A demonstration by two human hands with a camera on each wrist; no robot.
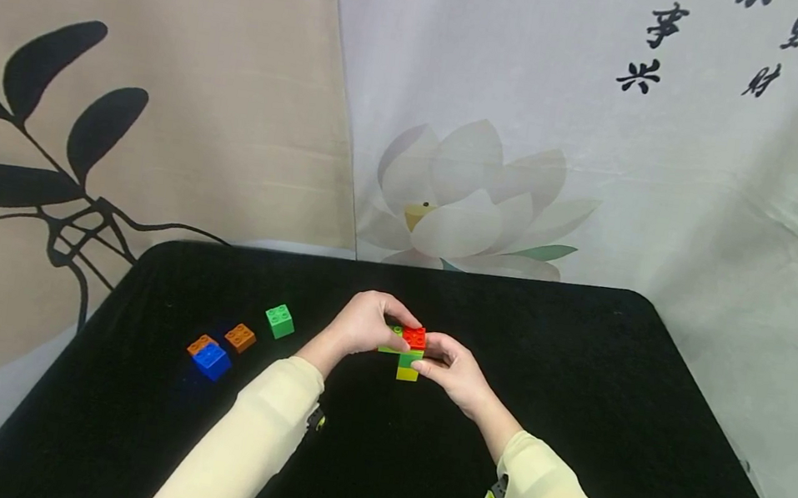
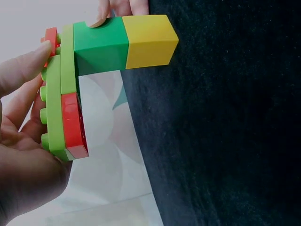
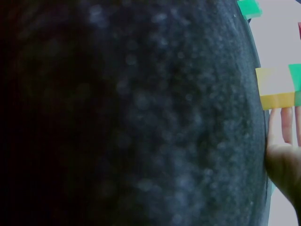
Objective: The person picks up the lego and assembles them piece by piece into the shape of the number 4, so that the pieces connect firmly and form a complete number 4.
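Note:
Both hands hold one joined toy-brick build over the middle of the table. A yellow brick (image 2: 151,41) forms its bottom, with a green brick (image 2: 101,47) above it. Across the top lie lime green plates (image 2: 55,106), with one red brick (image 2: 74,125) on the underside and another red brick (image 1: 414,337) on top. My left hand (image 1: 364,325) pinches the upper part at the red brick and the lime plates. With thumb and fingers, my right hand (image 1: 457,372) grips the green brick from the right. In the right wrist view the yellow brick (image 3: 276,89) shows above the fingers.
Left of the hands on the black-covered table (image 1: 580,365) lie a loose green brick (image 1: 279,321), an orange brick (image 1: 240,337), and a blue brick (image 1: 212,362) against another orange brick (image 1: 201,343). Behind the table's far edge hangs a printed cloth (image 1: 499,60).

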